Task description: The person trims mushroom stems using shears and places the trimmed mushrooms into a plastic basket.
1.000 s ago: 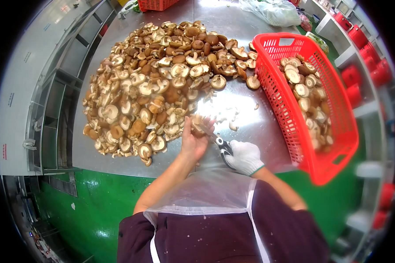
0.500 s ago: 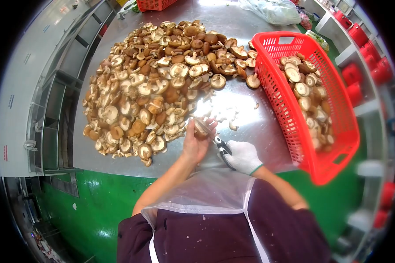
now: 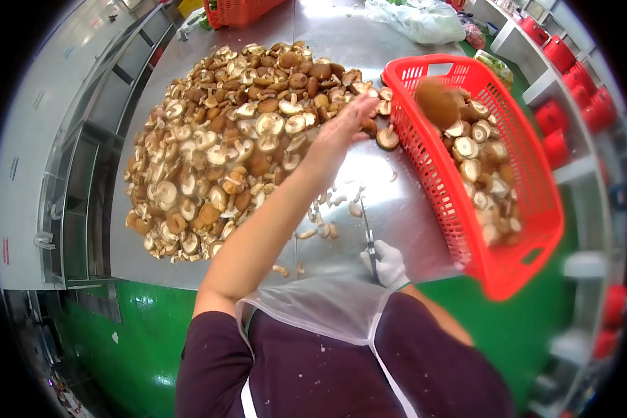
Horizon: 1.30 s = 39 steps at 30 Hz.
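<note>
My bare left hand [image 3: 345,129] is stretched out over the right edge of the shiitake mushroom pile [image 3: 209,150], fingers extended and holding nothing. Just beyond it, a motion-blurred brown mushroom [image 3: 437,103] is in the air above the near-left side of the red basket [image 3: 435,171]. Trimmed mushrooms [image 3: 491,157] lie inside that basket. My right hand [image 3: 391,266], in a white glove, grips a pair of scissors [image 3: 371,245] with dark handles, blades pointing away from me. Cut stems [image 3: 320,226] are scattered on the metal table between my hands.
The steel table [image 3: 425,244] ends close to my apron. A second red basket [image 3: 237,12] and a clear plastic bag [image 3: 421,22] stand at the far end. Shelving with red containers [image 3: 552,117] lines the right side, past the green floor [image 3: 153,320].
My left hand has swung forward and right from beside the scissors and let go of a mushroom, which is now over the basket. My right hand has moved slightly down with the scissors.
</note>
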Each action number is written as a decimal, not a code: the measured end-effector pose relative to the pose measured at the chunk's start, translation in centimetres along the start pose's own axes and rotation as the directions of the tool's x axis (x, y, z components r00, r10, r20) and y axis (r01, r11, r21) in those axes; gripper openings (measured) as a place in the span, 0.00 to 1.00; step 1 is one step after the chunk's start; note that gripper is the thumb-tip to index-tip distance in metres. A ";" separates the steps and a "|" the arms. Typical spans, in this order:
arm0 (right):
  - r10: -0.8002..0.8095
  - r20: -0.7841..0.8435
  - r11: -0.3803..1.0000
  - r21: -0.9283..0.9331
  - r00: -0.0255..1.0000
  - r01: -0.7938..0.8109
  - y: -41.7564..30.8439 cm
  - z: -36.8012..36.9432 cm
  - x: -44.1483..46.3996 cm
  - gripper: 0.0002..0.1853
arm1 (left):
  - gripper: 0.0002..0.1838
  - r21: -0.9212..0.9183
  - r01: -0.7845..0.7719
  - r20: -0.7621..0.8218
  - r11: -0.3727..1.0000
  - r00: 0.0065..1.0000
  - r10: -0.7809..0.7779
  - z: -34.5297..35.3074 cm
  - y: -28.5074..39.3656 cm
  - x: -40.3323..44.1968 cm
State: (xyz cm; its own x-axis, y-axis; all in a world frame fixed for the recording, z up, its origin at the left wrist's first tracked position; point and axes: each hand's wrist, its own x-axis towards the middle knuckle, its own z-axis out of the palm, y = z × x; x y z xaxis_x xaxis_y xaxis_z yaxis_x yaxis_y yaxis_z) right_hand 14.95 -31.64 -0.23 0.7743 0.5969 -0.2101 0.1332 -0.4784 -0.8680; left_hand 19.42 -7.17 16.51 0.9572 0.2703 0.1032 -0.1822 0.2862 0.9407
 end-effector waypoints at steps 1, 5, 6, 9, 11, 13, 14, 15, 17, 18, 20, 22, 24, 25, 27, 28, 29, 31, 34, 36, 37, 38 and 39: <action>-0.036 -0.023 0.998 0.051 0.999 0.037 0.5 0.0 0.0 0.15 | 0.29 0.181 -0.082 -0.009 0.980 0.996 0.085 -0.5 -0.8 2.1; -0.111 -0.106 0.969 0.211 0.988 0.132 1.7 0.0 -0.5 0.08 | 0.15 0.790 0.178 -0.301 0.587 0.946 0.118 -8.3 -9.7 6.2; -0.079 -0.109 0.975 0.198 0.991 0.100 1.1 -0.1 -0.7 0.08 | 0.14 0.843 0.183 -0.272 0.506 0.956 0.107 -8.8 -10.3 6.5; -0.049 -0.072 0.991 0.124 0.996 0.057 1.0 -0.1 -0.8 0.07 | 0.12 0.966 0.094 -0.115 0.239 0.990 0.076 -9.0 -11.6 7.8; -0.130 -0.136 0.964 0.213 0.982 0.157 2.8 1.2 -0.4 0.08 | 0.13 0.997 -0.018 0.019 0.079 1.000 -0.010 -10.4 -14.2 9.2; 0.003 0.023 0.914 0.405 1.000 -0.012 5.3 1.6 0.3 0.11 | 0.11 0.997 -0.062 0.065 0.040 0.997 -0.052 -10.5 -15.2 9.7; -0.009 0.042 0.929 0.369 0.999 -0.007 4.6 0.8 0.4 0.12 | 0.11 0.994 -0.095 0.089 -0.051 0.990 -0.113 -11.6 -17.1 10.8; -0.144 -0.036 0.988 0.051 0.989 0.145 0.7 -0.9 -0.7 0.13 | 0.10 0.995 -0.094 0.092 -0.025 0.993 -0.077 -11.6 -17.7 10.9; -0.085 -0.021 0.996 -0.001 0.996 0.085 -0.1 -1.4 -0.7 0.12 | 0.09 0.979 -0.162 0.154 -0.127 0.985 -0.073 -12.1 -19.0 10.9; -0.099 -0.048 0.995 -0.005 0.994 0.099 -1.1 -1.7 -0.9 0.12 | 0.10 0.966 -0.184 0.148 -0.183 0.970 -0.194 -11.3 -17.7 10.8; -0.110 -0.074 0.994 -0.019 0.991 0.109 -1.6 -1.8 -1.0 0.13 | 0.07 0.956 -0.200 0.172 -0.213 0.975 -0.144 -10.5 -17.0 10.1; -0.109 -0.075 0.993 -0.047 0.991 0.106 -1.4 -1.8 -1.2 0.13 | 0.13 0.905 -0.319 0.288 -0.280 0.946 -0.149 -9.6 -15.1 9.2; -0.118 -0.089 0.992 -0.063 0.989 0.113 -1.3 -1.6 -1.3 0.14 | 0.15 0.968 -0.204 0.212 -0.149 0.976 0.041 -10.1 -16.9 9.0; -0.124 -0.093 0.990 -0.074 0.988 0.117 -1.4 -1.5 -1.3 0.14 | 0.17 0.986 -0.151 0.159 -0.070 0.978 0.133 -9.8 -17.0 8.7; -0.144 -0.106 0.989 -0.046 0.984 0.140 -1.6 -1.4 -1.3 0.14 | 0.14 0.978 -0.176 0.186 -0.113 0.978 0.092 -9.3 -17.0 8.3; -0.153 -0.111 0.988 -0.035 0.982 0.149 -1.6 -1.4 -1.4 0.13 | 0.14 0.976 -0.187 0.194 -0.107 0.979 0.060 -7.9 -15.7 7.6; -0.157 -0.109 0.987 -0.047 0.982 0.153 -1.4 -1.4 -1.4 0.13 | 0.15 0.975 -0.198 0.202 -0.100 0.979 0.028 -6.6 -14.4 7.0; -0.163 -0.103 0.986 -0.061 0.981 0.157 -0.9 -1.0 -1.3 0.13 | 0.12 0.907 -0.333 0.368 -0.257 0.925 0.099 -5.9 -13.6 6.4; -0.181 -0.113 0.983 -0.042 0.977 0.177 -0.3 -0.6 -1.4 0.12 | 0.15 0.653 -0.465 0.598 -0.598 0.801 0.030 -6.2 -14.6 4.6; -0.141 -0.085 0.989 -0.052 0.986 0.137 -0.3 -0.7 -1.5 0.12 | 0.22 0.711 -0.551 0.500 -0.437 0.833 -0.239 -6.3 -16.0 3.1; -0.125 -0.073 0.991 -0.058 0.989 0.121 -0.2 -0.9 -1.3 0.12 | 0.28 0.808 -0.505 0.384 -0.303 0.842 -0.379 -4.9 -14.3 2.3; -0.149 -0.105 0.988 -0.045 0.983 0.145 -0.2 -0.9 -1.2 0.12 | 0.35 0.791 -0.546 0.441 -0.277 0.822 -0.361 -4.6 -13.2 2.1; -0.171 -0.126 0.985 -0.030 0.977 0.169 -0.2 -0.8 -1.4 0.12 | 0.36 0.829 -0.511 0.411 -0.226 0.832 -0.372 -4.6 -13.1 2.3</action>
State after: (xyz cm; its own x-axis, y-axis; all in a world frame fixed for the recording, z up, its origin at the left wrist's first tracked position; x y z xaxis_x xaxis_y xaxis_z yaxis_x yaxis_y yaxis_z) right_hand 14.32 -32.86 0.60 0.8119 0.5838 0.0003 0.2807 -0.3899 -0.8770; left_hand 23.02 -6.05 2.93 0.9568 -0.2593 -0.1315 -0.2613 -0.9653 0.0024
